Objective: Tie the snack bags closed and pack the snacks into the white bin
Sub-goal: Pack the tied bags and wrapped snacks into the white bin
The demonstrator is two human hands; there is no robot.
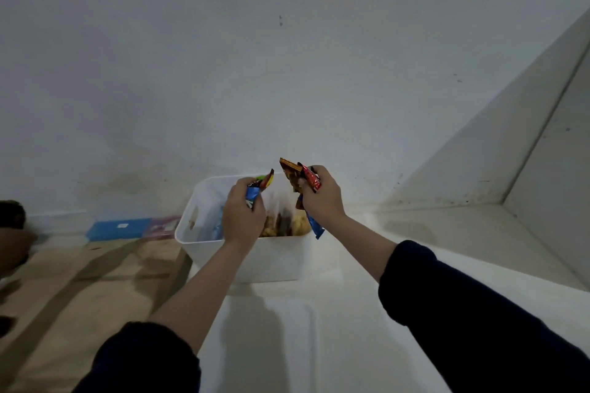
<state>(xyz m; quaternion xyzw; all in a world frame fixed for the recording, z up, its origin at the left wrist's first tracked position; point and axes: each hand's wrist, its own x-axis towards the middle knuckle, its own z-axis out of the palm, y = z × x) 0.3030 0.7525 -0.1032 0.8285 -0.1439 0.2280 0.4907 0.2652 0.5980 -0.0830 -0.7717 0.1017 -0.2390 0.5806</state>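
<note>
Snack packets are held above the white bin [281, 262]: the left hand [244, 214] grasps a blue packet [252, 196], the right hand [322, 198] clenches a bunch of red and brown packets [298, 177]. These look light, crinkly and slippery; hold mid-body. Bagged snacks [284, 225] already fill the bin's right side; a blue box [118, 228] lies left on the counter [399, 233].

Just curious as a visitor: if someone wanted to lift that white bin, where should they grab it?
Probably by the cutout handle in the left end wall of the white bin, coming from the left side, matched at the far end. Its tall, smooth walls offer no other hold.
</note>
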